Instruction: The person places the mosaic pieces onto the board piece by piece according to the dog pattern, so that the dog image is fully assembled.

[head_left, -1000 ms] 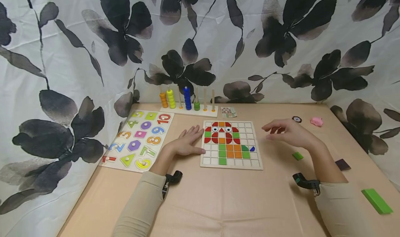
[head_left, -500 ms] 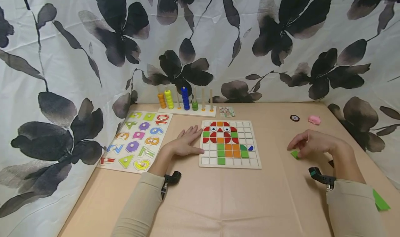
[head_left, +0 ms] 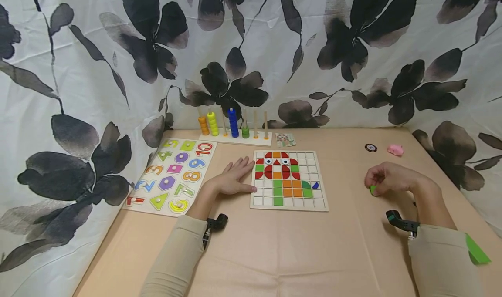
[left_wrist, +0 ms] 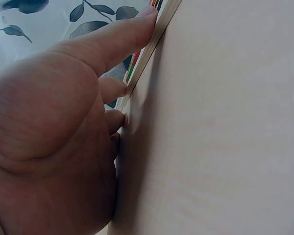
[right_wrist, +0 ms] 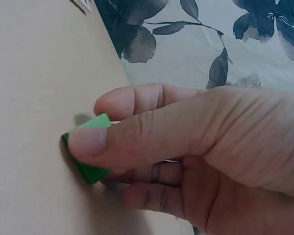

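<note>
A square grid board (head_left: 315,164) lies mid-table, its pieces forming a red, green and orange pattern with a small blue piece (head_left: 315,185) near its right side. My left hand (head_left: 231,179) rests against the board's left edge with fingers spread, and in the left wrist view the thumb (left_wrist: 122,36) touches the rim. To the right of the board, my right hand (head_left: 398,177) pinches a small green block (right_wrist: 94,172) between thumb and fingers, low over the table. The thumb covers part of the block. Whether the block still touches the table, I cannot tell.
A number-and-shape puzzle board (head_left: 147,207) lies left; behind stands a peg stacker (head_left: 243,141) with coloured rings, beside a small picture card (head_left: 285,140). A black ring-shaped piece (head_left: 370,147), a pink piece (head_left: 395,150) and a long green block (head_left: 476,251) lie right.
My right hand has moved from beside the grid board rightward to the small green block and taken hold of it. The left hand has stayed at the board's edge.
</note>
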Motion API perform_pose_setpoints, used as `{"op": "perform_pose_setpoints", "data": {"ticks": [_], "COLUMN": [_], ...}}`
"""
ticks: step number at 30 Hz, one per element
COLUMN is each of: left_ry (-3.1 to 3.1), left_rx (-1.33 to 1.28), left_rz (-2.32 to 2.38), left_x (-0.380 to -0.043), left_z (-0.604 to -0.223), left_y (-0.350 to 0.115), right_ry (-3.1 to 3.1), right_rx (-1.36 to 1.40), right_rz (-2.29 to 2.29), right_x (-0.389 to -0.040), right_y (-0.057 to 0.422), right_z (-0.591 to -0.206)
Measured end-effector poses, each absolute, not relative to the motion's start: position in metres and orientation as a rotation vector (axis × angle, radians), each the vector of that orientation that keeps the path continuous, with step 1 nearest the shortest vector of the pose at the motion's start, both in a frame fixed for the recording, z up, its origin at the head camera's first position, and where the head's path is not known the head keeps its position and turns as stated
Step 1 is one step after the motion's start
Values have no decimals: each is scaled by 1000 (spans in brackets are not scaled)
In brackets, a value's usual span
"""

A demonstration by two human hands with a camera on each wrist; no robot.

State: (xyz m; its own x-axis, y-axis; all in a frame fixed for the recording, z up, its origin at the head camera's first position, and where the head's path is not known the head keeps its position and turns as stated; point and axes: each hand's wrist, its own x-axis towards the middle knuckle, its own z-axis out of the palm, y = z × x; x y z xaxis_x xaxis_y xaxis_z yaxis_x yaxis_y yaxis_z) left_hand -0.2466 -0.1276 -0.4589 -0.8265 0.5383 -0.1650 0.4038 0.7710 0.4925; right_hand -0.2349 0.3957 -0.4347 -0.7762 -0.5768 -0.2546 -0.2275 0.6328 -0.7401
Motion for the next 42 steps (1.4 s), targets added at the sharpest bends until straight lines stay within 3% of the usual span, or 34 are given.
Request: {"op": "perform_pose_setpoints", "data": {"ticks": [7, 19, 30, 42], "left_ry": [2660, 2660, 2660, 2661], "left_rx": [722, 706, 696, 693], "left_rz": [650, 626, 631, 631], "left_x": [-248, -249, -249, -248], "left_z": [-460, -464, -464, -461], "left_y": [-127, -128, -128, -127], "right_ry": [2643, 2552, 2370, 2339], "right_rx": [-586, -704, -892, -924], "right_rz": [-1096, -1434, -1201, -986], "right_x": [-235, -240, -230, -225], "right_y": [379, 298, 240, 226], "right_z": [-431, -417, -425, -432]}}
